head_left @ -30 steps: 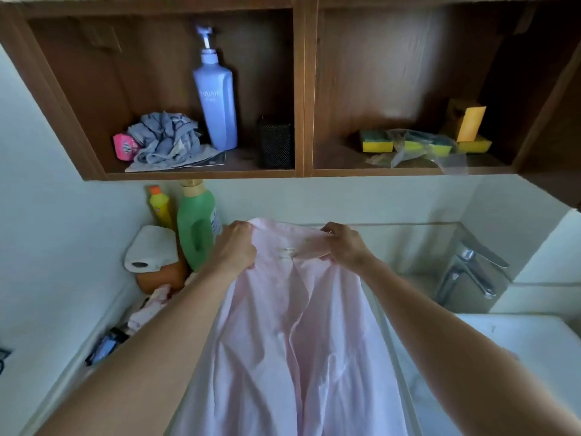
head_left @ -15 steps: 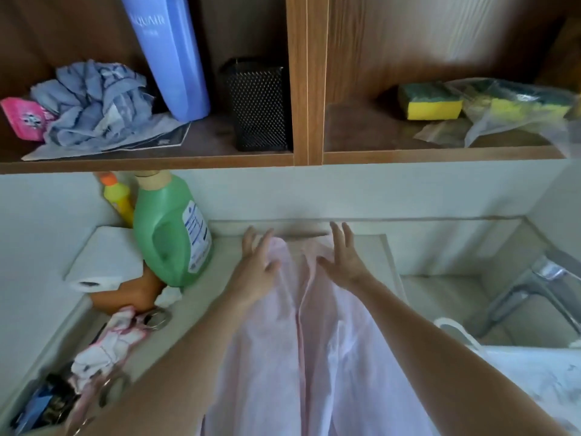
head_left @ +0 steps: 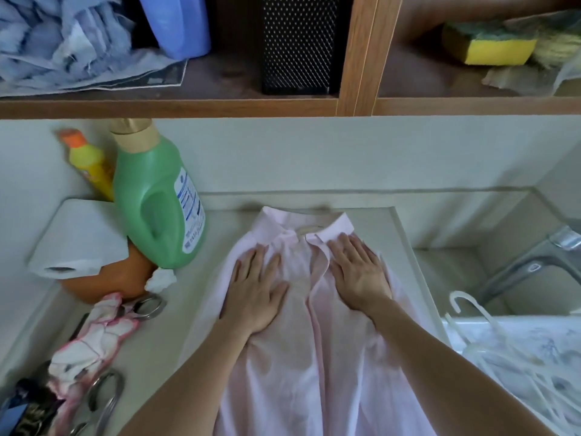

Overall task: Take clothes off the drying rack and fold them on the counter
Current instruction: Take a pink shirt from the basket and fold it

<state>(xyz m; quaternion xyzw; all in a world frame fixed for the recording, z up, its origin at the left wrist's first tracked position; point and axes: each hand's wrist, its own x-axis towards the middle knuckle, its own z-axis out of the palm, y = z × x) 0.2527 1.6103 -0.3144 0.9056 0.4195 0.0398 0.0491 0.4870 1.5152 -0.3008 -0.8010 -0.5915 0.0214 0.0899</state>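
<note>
A pale pink collared shirt (head_left: 301,357) lies front-up on the white counter (head_left: 195,316), collar toward the back wall, its lower part running off the bottom of the view. My left hand (head_left: 256,291) rests flat on the left chest panel, fingers spread. My right hand (head_left: 358,275) presses flat on the right panel just below the collar. Neither hand grips the cloth. The drying rack is not in view.
A green detergent bottle (head_left: 157,199), a yellow bottle (head_left: 89,162), a paper roll (head_left: 78,237), a pink-edged cloth (head_left: 91,338) and scissors (head_left: 107,401) crowd the counter's left. To the right are a sink with a faucet (head_left: 534,265), a white hanger (head_left: 474,316) and patterned fabric (head_left: 534,363). Wooden shelves (head_left: 355,102) hang overhead.
The shirt went from held up by the collar to lying on the counter. Both hands let go and slid back from the collar onto the chest panels, pressing flat.
</note>
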